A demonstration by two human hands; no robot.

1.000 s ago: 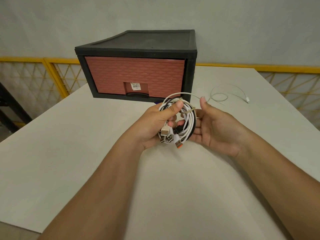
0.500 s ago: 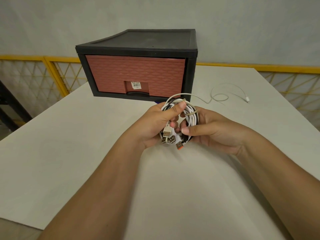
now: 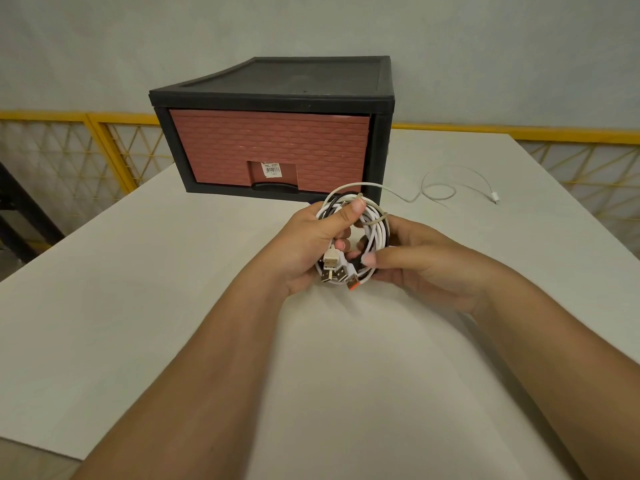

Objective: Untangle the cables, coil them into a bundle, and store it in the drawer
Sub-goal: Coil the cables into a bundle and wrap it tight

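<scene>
Right hand (image 3: 426, 268) has closed round coil (image 3: 375, 230), left hand (image 3: 308, 247) gripping too; I fear loose tail (image 3: 436, 188) dragging loops undone.

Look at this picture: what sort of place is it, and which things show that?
Probably a workshop or test area, not a home: a plain white table, yellow mesh railing behind it, and a bare grey wall.

Our L hand (image 3: 304, 245) + R hand (image 3: 427, 266) meet at frame ctr, fingers curled, both gripping cable bundle (image 3: 376, 226); forearms converge from bottom corners.
</scene>
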